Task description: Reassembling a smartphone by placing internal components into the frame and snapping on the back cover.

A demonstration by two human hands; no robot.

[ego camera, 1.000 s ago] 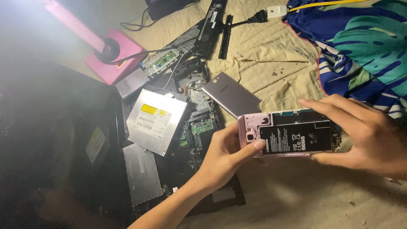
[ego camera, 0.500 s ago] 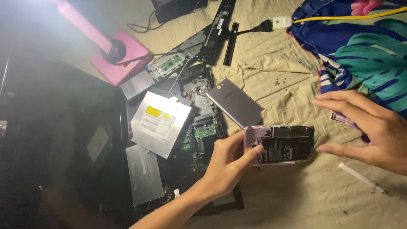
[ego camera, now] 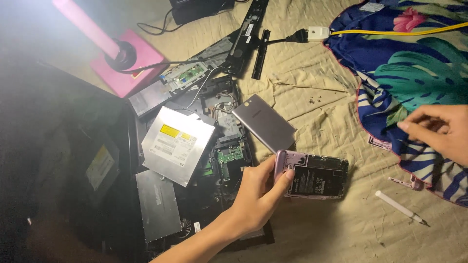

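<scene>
Head view: the left hand point(ego camera: 256, 197) pinches the left end of an opened phone point(ego camera: 314, 176), its battery showing inside the shell, lying on the tan cloth point(ego camera: 321, 97). Just beyond the hand lies the phone's back cover point(ego camera: 263, 129); left of that, a silver optical drive point(ego camera: 177, 144). Farther right, the right hand point(ego camera: 438, 132), fingers loosely curled and holding nothing, rests on a floral fabric point(ego camera: 414, 73), well apart from the phone.
</scene>
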